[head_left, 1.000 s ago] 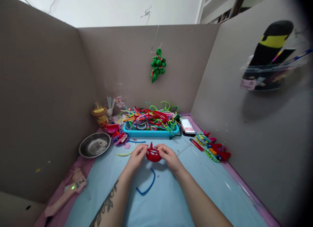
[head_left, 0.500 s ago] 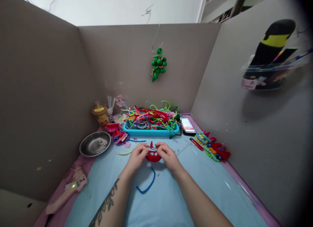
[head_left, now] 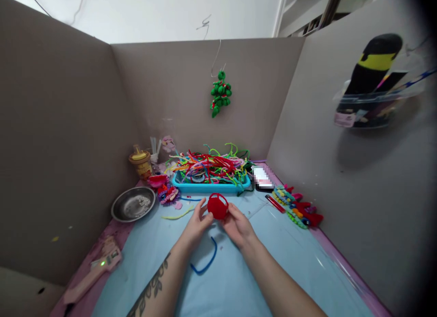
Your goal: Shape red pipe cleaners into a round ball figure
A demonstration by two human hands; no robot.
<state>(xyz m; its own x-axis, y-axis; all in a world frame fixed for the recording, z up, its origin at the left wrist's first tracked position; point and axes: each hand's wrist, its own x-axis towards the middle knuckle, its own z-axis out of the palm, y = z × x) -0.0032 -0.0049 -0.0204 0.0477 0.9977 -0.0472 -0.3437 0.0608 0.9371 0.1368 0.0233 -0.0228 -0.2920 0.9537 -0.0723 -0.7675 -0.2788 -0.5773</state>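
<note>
Both my hands meet over a light blue mat (head_left: 239,280) and hold up a small red pipe-cleaner piece (head_left: 217,206), round with a loop on top. My left hand (head_left: 197,224) pinches its left side and my right hand (head_left: 238,225) grips its right and lower side. A curved blue pipe cleaner (head_left: 206,258) lies on the mat just below my hands. A yellow-green strand (head_left: 177,214) lies to the left of my left hand.
A blue tray (head_left: 210,186) piled with coloured pipe cleaners stands behind. A metal bowl (head_left: 133,204), a pink glue gun (head_left: 90,273), finished colourful pieces (head_left: 295,208) at right, and a green ornament (head_left: 220,93) hanging on the cardboard wall surround the mat.
The red piece has been lifted and turned, so its round face and top loop now show. My hands shifted slightly lower around it.
</note>
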